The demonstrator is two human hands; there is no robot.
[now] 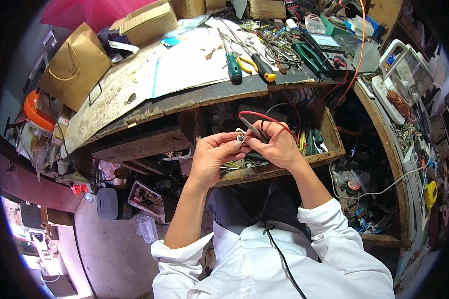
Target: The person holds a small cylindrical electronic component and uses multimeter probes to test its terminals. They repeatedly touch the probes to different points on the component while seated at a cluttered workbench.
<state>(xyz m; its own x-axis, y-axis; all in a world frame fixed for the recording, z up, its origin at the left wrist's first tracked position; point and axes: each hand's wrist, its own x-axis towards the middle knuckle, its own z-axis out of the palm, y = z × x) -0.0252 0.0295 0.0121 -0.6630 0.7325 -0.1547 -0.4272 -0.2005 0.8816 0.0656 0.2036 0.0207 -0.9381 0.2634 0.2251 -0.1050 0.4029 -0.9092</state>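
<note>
Over the open drawer [284, 168] at the bench front, my two hands meet. My left hand [209, 153] pinches a small white part [240, 138] with a dark round face and a brassy bit between thumb and fingertips. Closed around a slim tool with a grey pointed tip [251, 128], my right hand [280, 145] brings its fingertips against the same white part. The tool's exact kind is hidden by the fingers. A red lead [264, 116] loops over the right hand. Green-handled screwdrivers [311, 142] lie in the drawer beside that hand.
On the bench top [112, 110] lie a green screwdriver [233, 65], a yellow-and-black screwdriver [264, 68], loose tools and a multimeter [326, 43]. An orange cable [360, 47] hangs at right. A gold paper bag [77, 67] stands left. Below are a bin [149, 199] and a clutter-filled compartment [359, 199].
</note>
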